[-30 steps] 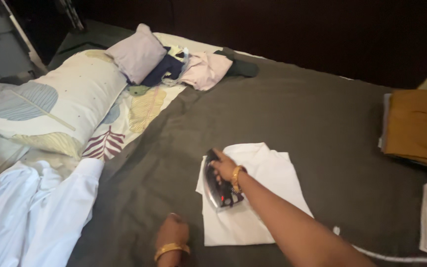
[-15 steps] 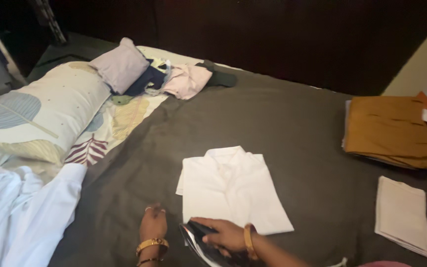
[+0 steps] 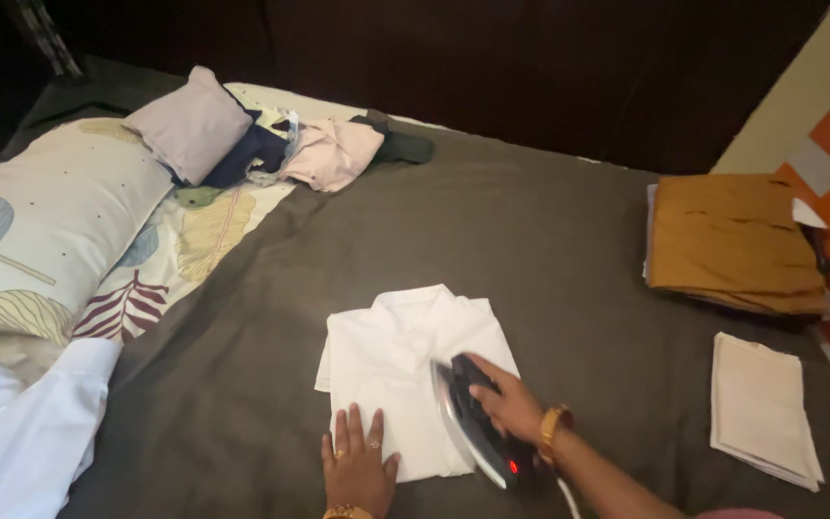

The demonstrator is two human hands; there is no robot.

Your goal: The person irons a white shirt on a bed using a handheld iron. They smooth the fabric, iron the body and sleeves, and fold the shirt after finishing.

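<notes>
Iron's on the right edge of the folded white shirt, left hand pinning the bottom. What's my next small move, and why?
Probably glide the iron up and left toward the collar. The right hand has it at the white shirt's lower right edge, the rest lies uncovered, and the left hand holds the hem flat.

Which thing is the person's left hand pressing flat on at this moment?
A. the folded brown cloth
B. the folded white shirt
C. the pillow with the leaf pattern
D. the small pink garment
B: the left hand lies flat, fingers spread, on the near edge of the folded white shirt, while the right hand grips the iron on the same shirt.
</notes>
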